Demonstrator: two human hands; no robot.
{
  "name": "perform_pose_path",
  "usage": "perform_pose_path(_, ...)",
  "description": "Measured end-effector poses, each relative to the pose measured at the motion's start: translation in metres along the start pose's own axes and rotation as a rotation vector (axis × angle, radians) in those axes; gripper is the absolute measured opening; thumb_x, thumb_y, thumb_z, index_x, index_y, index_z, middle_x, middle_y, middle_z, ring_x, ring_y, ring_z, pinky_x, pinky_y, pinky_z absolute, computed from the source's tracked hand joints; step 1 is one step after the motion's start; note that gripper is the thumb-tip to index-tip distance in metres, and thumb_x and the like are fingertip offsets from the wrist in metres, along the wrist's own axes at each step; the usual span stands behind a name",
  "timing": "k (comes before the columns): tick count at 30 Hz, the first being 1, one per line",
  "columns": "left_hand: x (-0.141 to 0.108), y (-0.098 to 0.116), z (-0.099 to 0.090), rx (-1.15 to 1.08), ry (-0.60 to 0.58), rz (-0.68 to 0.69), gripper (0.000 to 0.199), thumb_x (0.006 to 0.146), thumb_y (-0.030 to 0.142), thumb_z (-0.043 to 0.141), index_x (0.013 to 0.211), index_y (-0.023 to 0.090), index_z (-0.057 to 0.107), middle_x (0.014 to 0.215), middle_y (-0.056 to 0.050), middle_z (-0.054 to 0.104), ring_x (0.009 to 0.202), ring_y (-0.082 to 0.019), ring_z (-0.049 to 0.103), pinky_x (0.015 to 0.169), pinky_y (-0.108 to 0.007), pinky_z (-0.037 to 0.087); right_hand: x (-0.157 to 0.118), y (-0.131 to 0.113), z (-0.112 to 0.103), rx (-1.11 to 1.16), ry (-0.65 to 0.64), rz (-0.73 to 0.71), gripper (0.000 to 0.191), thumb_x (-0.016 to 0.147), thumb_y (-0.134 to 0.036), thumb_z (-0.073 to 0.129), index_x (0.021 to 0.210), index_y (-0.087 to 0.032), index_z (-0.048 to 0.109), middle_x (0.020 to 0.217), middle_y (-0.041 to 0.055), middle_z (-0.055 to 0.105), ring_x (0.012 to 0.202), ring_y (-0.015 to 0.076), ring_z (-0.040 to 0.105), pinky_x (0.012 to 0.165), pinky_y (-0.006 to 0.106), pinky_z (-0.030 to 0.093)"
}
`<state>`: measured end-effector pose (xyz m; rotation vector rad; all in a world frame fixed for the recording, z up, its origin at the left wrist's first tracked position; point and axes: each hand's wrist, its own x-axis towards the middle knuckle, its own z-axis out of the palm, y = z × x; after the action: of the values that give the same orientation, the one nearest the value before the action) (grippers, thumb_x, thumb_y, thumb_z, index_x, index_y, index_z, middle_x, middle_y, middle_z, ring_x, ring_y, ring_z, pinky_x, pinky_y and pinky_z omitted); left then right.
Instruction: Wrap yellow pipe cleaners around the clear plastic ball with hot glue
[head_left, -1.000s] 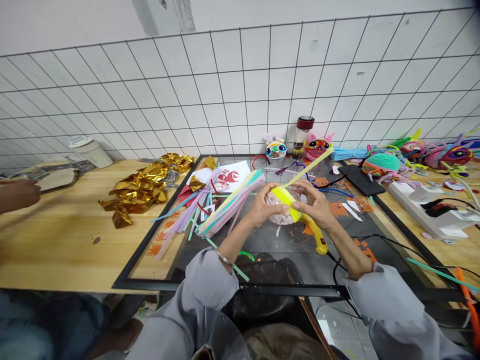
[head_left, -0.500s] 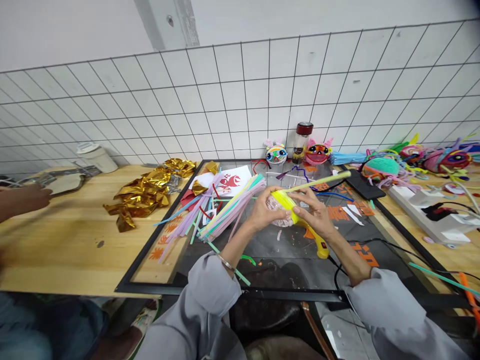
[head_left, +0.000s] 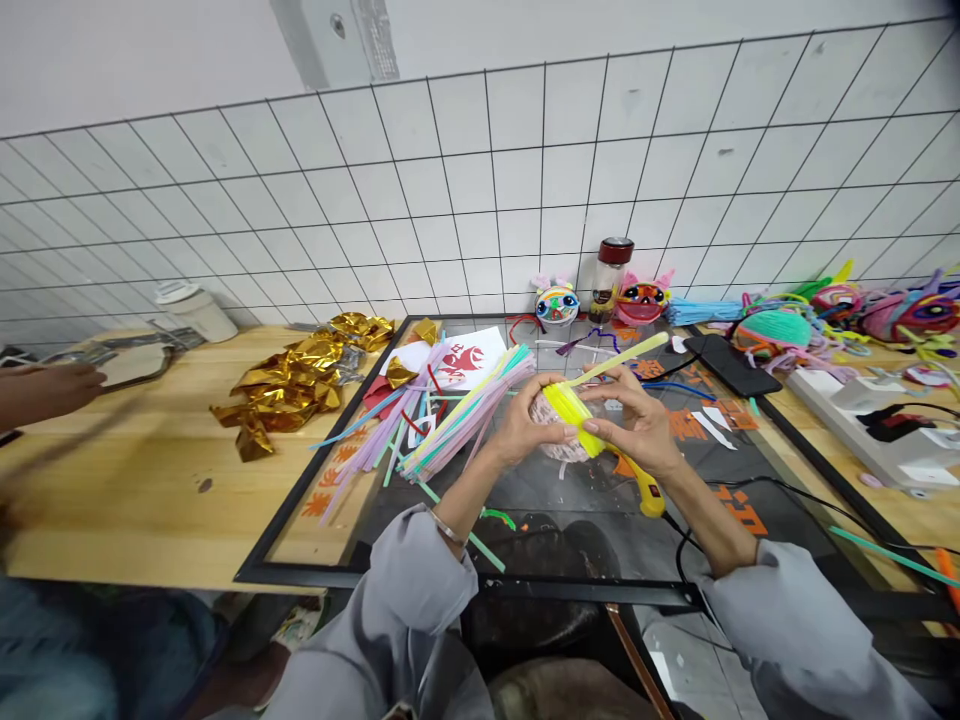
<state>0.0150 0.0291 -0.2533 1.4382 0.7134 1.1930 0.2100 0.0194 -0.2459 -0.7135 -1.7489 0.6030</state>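
Note:
A pale pink round piece has bright yellow strips laid across its right side. My left hand grips it from the left, thumb on the yellow strips. On the right, my right hand pinches the strips with thumb and fingers. One loose yellow strip sticks out up and right above my right hand. Under the hands lies a yellow glue gun with a black cord. A bundle of pastel strips rests left of my left hand.
Gold foil lies on the wooden table at left, near another person's hand. A lidded jar stands between two decorated faces at the wall. A phone and a white power strip are at right.
The loose end of the yellow strip has swung left and upward, and the yellow strips face the camera more. Both hands keep their hold. The view has shifted slightly.

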Motion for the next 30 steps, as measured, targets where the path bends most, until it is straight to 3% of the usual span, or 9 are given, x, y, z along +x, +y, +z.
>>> perform_pose_path(5,-0.001,0.001,0.003,-0.188,-0.023,-0.031,0.084,0.042,0.046,0.091,0.114,0.022,0.055,0.108,-0.003,0.06,0.098,-0.02,0.057,0.086,-0.03,0.046,-0.006,0.005,-0.004,0.11,-0.029,0.11,0.076,0.073,-0.061,0.076,0.139,-0.034,0.052,0.143,0.0085,0.052,0.136,0.0305,0.048,0.111,0.048,0.04)
perform_pose_path(9,-0.002,0.004,0.005,-0.268,-0.025,-0.042,0.083,0.043,0.046,0.091,0.113,0.023,0.054,0.108,-0.003,0.061,0.1,-0.021,0.058,0.088,-0.031,0.047,-0.01,0.008,-0.008,0.225,-0.158,0.247,0.102,0.065,-0.073,0.074,0.151,-0.034,0.034,0.153,0.0106,0.045,0.144,0.0318,0.04,0.118,0.051,0.033)
perform_pose_path(12,-0.003,0.005,0.005,-0.296,-0.016,-0.047,0.084,0.045,0.05,0.088,0.115,0.023,0.051,0.107,-0.004,0.062,0.098,-0.022,0.059,0.086,-0.033,0.048,-0.01,0.002,-0.009,0.265,-0.242,0.31,0.118,0.06,-0.072,0.079,0.156,-0.032,0.023,0.158,0.0124,0.038,0.147,0.0318,0.036,0.12,0.051,0.031)
perform_pose_path(16,-0.005,0.007,0.006,-0.343,-0.034,-0.048,0.085,0.045,0.05,0.087,0.116,0.023,0.05,0.112,-0.006,0.063,0.101,-0.024,0.062,0.088,-0.036,0.05,-0.009,-0.008,-0.005,0.308,-0.298,0.346,0.121,0.06,-0.059,0.086,0.157,-0.03,0.02,0.16,0.012,0.035,0.145,0.0311,0.041,0.118,0.048,0.035)
perform_pose_path(20,-0.006,0.009,0.008,-0.323,-0.069,-0.047,0.082,0.049,0.047,0.087,0.118,0.023,0.05,0.117,-0.007,0.063,0.104,-0.025,0.062,0.089,-0.036,0.051,-0.01,-0.009,-0.003,0.307,-0.258,0.311,0.118,0.06,-0.053,0.088,0.156,-0.029,0.025,0.157,0.0113,0.041,0.143,0.0315,0.043,0.117,0.047,0.037)
perform_pose_path(30,-0.004,0.009,0.001,-0.252,-0.123,0.003,0.078,0.054,0.047,0.085,0.121,0.023,0.054,0.121,-0.007,0.062,0.113,-0.027,0.058,0.099,-0.038,0.047,-0.013,-0.011,-0.005,0.188,-0.234,0.287,0.111,0.061,-0.055,0.087,0.154,-0.027,0.032,0.157,0.011,0.042,0.142,0.0325,0.044,0.117,0.048,0.039)
